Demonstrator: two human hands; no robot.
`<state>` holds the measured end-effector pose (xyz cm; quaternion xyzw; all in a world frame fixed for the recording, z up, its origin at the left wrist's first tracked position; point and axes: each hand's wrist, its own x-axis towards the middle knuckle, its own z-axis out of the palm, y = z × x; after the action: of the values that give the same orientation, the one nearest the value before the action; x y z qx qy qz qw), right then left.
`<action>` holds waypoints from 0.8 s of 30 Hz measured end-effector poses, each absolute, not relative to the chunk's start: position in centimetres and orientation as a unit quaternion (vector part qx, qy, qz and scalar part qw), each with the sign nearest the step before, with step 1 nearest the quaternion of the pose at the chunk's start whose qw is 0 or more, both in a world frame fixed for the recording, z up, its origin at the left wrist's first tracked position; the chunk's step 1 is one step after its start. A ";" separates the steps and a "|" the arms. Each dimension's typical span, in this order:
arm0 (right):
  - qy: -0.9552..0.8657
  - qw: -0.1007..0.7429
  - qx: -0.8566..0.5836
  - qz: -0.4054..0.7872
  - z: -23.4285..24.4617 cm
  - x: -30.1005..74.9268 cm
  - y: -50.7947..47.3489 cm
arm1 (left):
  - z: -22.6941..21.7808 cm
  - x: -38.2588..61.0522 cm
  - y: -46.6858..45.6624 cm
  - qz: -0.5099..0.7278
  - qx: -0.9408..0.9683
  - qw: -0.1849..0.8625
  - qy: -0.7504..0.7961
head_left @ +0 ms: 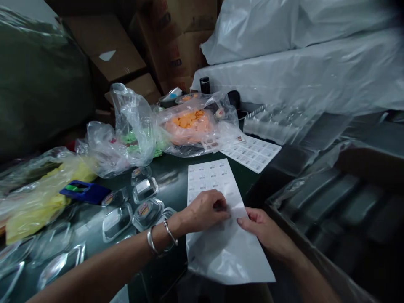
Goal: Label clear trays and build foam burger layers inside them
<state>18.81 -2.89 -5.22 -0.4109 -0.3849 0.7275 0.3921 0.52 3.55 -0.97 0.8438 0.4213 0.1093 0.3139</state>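
A white sheet of printed stickers [227,256] lies at the front of the table; rows of small labels cover its far part, and the near part is bare, shiny backing. My right hand [260,227] grips the sheet's right edge, thumb on top and fingers underneath. Over the middle of the sheet, my left hand [206,212] is closed in a pinch, fingertips close to the paper. What is between those fingertips is hidden. Left of the sheet, several clear plastic containers [148,212] stand on the table, some with a round colored label.
A blue plastic object [85,191] lies beside yellow items in a bag [38,202]. Behind are a bag of orange pieces [189,126] and more sticker sheets [252,153]. An open carton [334,210] of clear plastic trays stands right. Cardboard boxes [176,50] rise behind.
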 end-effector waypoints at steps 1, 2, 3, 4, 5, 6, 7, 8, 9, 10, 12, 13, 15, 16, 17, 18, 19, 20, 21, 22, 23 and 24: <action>-0.400 0.389 -0.415 0.719 -4.9 18.7 -2.7 | -0.8 0.5 3.5 0.110 0.844 0.316 0.420; -0.413 0.386 -0.415 0.713 -4.5 18.7 -2.5 | -0.7 0.5 3.4 0.111 0.845 0.316 0.418; -0.424 0.383 -0.414 0.709 -4.2 18.6 -2.2 | -0.6 0.5 3.3 0.111 0.847 0.312 0.415; -0.433 0.379 -0.413 0.706 -4.0 18.6 -2.0 | -0.6 0.6 3.2 0.110 0.851 0.304 0.413; -0.441 0.376 -0.411 0.704 -3.8 18.5 -1.7 | -0.6 0.7 3.2 0.110 0.856 0.293 0.411; -0.446 0.374 -0.410 0.702 -3.8 18.5 -1.5 | -0.6 0.9 3.1 0.109 0.860 0.283 0.410; -0.449 0.373 -0.410 0.701 -3.8 18.4 -1.3 | -0.7 1.0 3.2 0.107 0.862 0.276 0.411; -0.450 0.372 -0.411 0.700 -4.0 18.4 -1.2 | -0.8 1.2 3.4 0.106 0.862 0.273 0.414; -0.451 0.369 -0.415 0.699 -4.3 18.5 -1.0 | -0.8 1.2 3.7 0.105 0.858 0.278 0.420; -0.452 0.364 -0.420 0.698 -4.6 18.6 -0.8 | -0.9 1.2 4.2 0.105 0.849 0.288 0.431; -0.464 0.350 -0.442 0.683 -5.2 19.2 -0.4 | -0.6 0.5 6.0 0.123 0.810 0.308 0.483; -0.481 0.345 -0.465 0.658 -5.3 19.7 -0.2 | -0.3 -0.2 7.0 0.146 0.782 0.306 0.524; -0.529 0.363 -0.559 0.525 -5.0 20.7 0.0 | 0.9 -2.1 8.9 0.207 0.724 0.262 0.604; -0.547 0.387 -0.616 0.414 -4.6 21.0 0.0 | 1.7 -3.0 9.4 0.236 0.708 0.220 0.629; -0.554 0.415 -0.659 0.293 -4.0 21.2 -0.2 | 2.6 -3.9 9.5 0.259 0.708 0.169 0.635; -0.556 0.440 -0.677 0.198 -3.3 21.0 -0.4 | 3.4 -4.5 9.0 0.270 0.726 0.113 0.623; -0.561 0.457 -0.672 0.157 -2.6 20.6 -0.8 | 4.2 -4.9 8.0 0.264 0.757 0.058 0.595; -0.577 0.468 -0.645 0.180 -2.1 19.7 -1.2 | 4.7 -4.9 6.6 0.244 0.795 0.005 0.556; -0.598 0.468 -0.600 0.251 -1.7 18.7 -1.7 | 5.0 -4.8 4.7 0.213 0.832 -0.042 0.511; -0.614 0.459 -0.545 0.340 -1.5 17.4 -2.3 | 5.0 -4.5 2.7 0.170 0.864 -0.076 0.467; -0.618 0.448 -0.494 0.416 -1.6 16.2 -2.9 | 4.9 -4.2 0.7 0.132 0.888 -0.096 0.430; -0.617 0.441 -0.458 0.464 -1.9 15.0 -3.5 | 4.6 -3.9 -1.3 0.109 0.902 -0.104 0.404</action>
<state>14.98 -3.53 -1.86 -0.4578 -0.6167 0.4641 0.4413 -3.91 -1.29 4.61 0.9023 0.4038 0.1093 -0.1042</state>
